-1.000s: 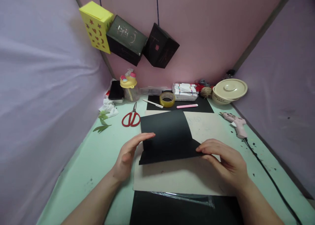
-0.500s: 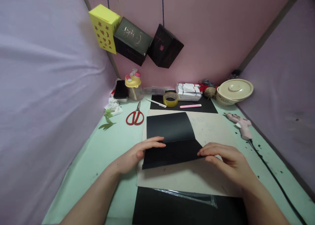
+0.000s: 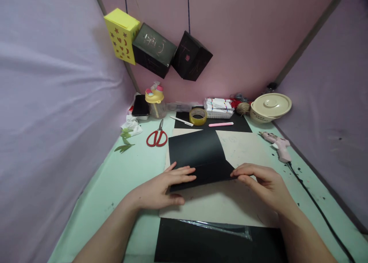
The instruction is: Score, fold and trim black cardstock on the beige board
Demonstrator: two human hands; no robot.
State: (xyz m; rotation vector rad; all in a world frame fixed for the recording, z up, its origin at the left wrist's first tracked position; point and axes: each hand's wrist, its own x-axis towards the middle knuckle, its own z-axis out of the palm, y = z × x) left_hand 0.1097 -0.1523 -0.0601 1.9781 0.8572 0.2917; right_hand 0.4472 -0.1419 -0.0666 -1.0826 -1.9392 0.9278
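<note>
A folded sheet of black card lies over a pale board, with its crease running across and its far half raised. My left hand rests on the near half, its fingers spread over the left part and its thumb below the near edge. Between thumb and fingertips, my right hand pinches the right end of that near edge. Another black sheet with a clear plastic strip on it lies close to me.
Left are red-handled scissors and green leaves. Behind lie a tape roll, a white pen, a pink cutter and markers. A glue gun with its cord and a lidded bowl are right. Boxes hang above.
My left hand has moved right and farther onto the card, its fingers now more spread. The right hand keeps its pinch. The view has shifted slightly.
</note>
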